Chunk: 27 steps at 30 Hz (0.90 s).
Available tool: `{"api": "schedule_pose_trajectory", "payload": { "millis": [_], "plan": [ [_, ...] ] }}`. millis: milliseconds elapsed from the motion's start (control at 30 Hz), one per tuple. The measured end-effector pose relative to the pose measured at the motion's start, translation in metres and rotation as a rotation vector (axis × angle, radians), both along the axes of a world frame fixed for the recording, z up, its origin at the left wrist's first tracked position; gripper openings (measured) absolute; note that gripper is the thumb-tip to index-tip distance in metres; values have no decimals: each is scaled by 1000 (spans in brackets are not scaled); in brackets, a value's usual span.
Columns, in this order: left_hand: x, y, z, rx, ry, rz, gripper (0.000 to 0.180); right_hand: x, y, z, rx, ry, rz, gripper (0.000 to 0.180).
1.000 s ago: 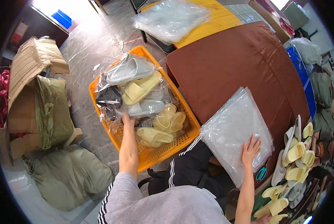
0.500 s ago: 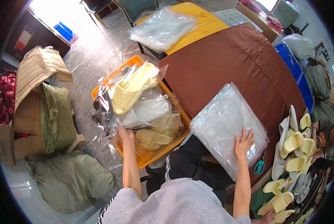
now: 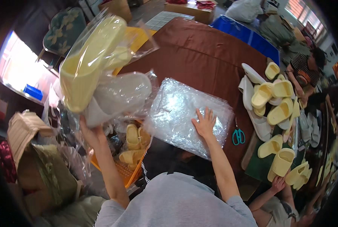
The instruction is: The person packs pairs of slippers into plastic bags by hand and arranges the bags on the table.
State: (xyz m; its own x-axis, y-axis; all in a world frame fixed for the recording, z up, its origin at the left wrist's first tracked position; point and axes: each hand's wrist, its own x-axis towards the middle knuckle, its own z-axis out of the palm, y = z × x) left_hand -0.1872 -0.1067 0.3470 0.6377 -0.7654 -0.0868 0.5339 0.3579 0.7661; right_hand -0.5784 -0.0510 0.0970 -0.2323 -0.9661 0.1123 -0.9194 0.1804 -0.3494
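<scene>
My left hand (image 3: 92, 134) is closed under bagged slippers, raised above the orange basket (image 3: 130, 177) at my left. Clear plastic wraps a yellow slipper (image 3: 95, 62) and a white slipper (image 3: 121, 94); the bags hide part of the grip. Smaller yellow slippers (image 3: 132, 136) lie in the basket, some under clear film. My right hand (image 3: 204, 123) rests flat, fingers spread, on a stack of clear plastic bags (image 3: 174, 113) at the table's near edge. Teal-handled scissors (image 3: 238, 137) lie right of the stack.
A brown cloth covers the table (image 3: 199, 53). Loose yellow and white slippers (image 3: 271, 94) are heaped at its right, where another person's hand (image 3: 278, 183) touches a yellow one. A co-worker (image 3: 307, 70) sits beyond. Cardboard boxes (image 3: 29, 126) stand at left.
My left hand has lifted the bagged slippers up from the basket. My view has turned rightward. The right hand still lies on the bag stack, its fingers spread wider.
</scene>
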Motion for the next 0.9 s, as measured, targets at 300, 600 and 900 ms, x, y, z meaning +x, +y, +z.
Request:
{"api": "schedule_pose_trajectory", "payload": {
  "millis": [300, 600, 900],
  "plan": [
    [-130, -165, 48, -170, -10, -479, 43, 6, 33, 30, -72, -114, 129, 59],
    [-206, -224, -165, 181, 133, -681, 56, 10, 28, 14, -145, -245, 192, 52],
    [-232, -138, -163, 11, 506, -991, 99, -19, 29, 21, -322, -889, -207, 25]
  ]
}}
